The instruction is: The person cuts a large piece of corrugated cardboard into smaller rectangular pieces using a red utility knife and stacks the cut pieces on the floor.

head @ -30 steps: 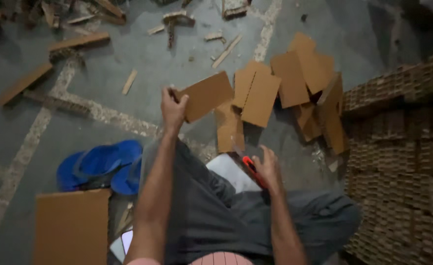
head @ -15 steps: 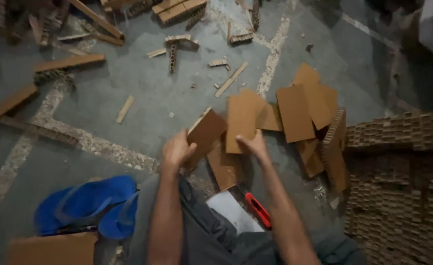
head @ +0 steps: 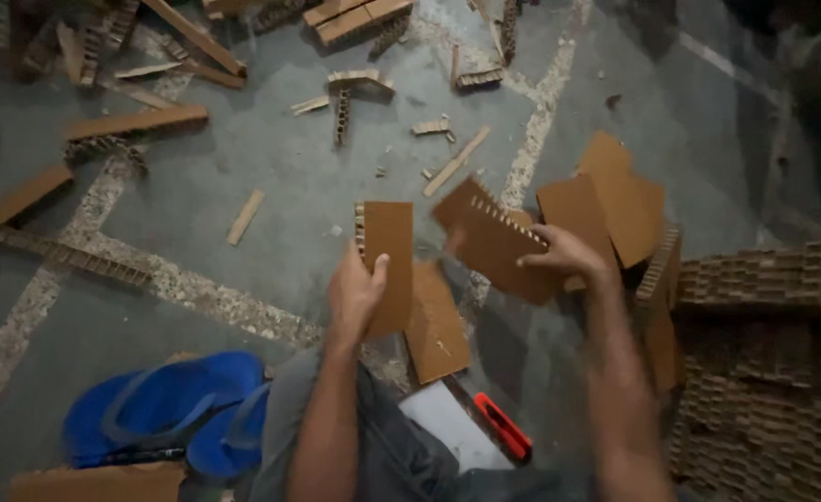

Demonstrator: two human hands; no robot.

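While the left hand grips one upright brown honeycomb-edged cardboard panel, the right hand clasps a second panel, both above the red cutter.

Landmark: the knife, on the floor near the knees. Sheet just left of the knife, touching it. Flat board beyond the knife. Left hand above and left of the knife, with a board in it. Right hand beyond the knife, holding a second board. Loose boards farther out, right. Stack right of the knife. Sandals well left. Scraps far beyond, left.
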